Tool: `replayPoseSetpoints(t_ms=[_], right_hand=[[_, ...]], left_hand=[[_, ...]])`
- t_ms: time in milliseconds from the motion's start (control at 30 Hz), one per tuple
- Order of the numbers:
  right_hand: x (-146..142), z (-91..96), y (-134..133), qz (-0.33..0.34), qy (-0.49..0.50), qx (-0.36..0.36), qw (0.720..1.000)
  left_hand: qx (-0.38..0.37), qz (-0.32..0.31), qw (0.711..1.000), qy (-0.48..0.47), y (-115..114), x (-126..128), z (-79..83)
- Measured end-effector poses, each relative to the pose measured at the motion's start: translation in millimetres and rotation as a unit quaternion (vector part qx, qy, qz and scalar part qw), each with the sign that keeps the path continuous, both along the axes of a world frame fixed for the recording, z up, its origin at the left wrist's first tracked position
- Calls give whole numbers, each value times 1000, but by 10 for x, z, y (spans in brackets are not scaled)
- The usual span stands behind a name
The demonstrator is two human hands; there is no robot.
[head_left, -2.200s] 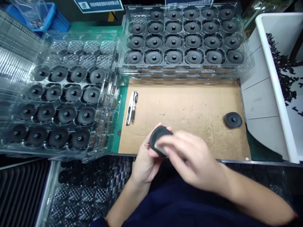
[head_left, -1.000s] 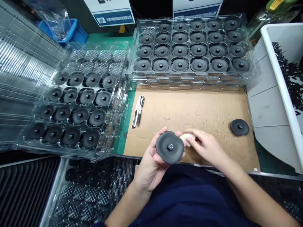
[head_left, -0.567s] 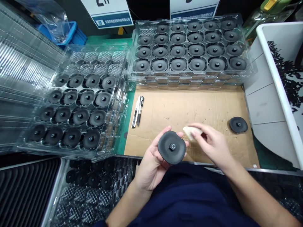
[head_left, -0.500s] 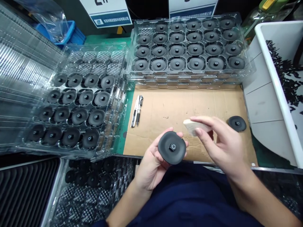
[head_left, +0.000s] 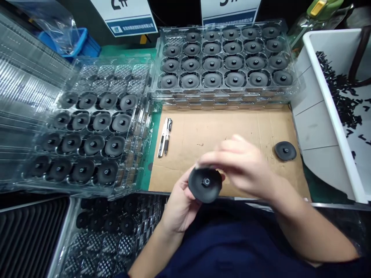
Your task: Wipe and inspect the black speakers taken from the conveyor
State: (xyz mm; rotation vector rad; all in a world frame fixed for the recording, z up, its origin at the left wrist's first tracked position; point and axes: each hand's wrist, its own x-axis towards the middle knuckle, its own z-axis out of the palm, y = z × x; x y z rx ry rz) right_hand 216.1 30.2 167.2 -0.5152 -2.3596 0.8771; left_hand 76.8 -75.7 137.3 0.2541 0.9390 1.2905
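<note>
Your left hand [head_left: 181, 200] pinches the black disc [head_left: 205, 184], your blurry right hand's [head_left: 240, 166] grip I cannot tell, so bumping it could drop the disc.

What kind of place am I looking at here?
Probably a factory workstation: clear trays filled with identical black discs, a white bin of small black parts, and a left hand holding one disc over cardboard.

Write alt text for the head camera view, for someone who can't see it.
A person's left hand holds a black disc over a cardboard sheet while the blurred right hand hovers above it. Clear trays of similar discs surround the cardboard.
</note>
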Motion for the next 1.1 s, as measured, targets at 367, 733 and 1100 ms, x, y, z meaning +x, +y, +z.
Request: replayPoseSetpoints(t_ms=[367, 733, 1100], right_hand=[[166, -277, -345, -301, 38, -262, 916], [-49, 55, -403, -193, -32, -183, 964], [64, -217, -438, -201, -8, -278, 939]], left_hand=[[50, 71, 996, 15, 8, -14, -38], [104, 170, 962, 187, 53, 52, -69], [98, 177, 968, 151, 92, -33, -25]])
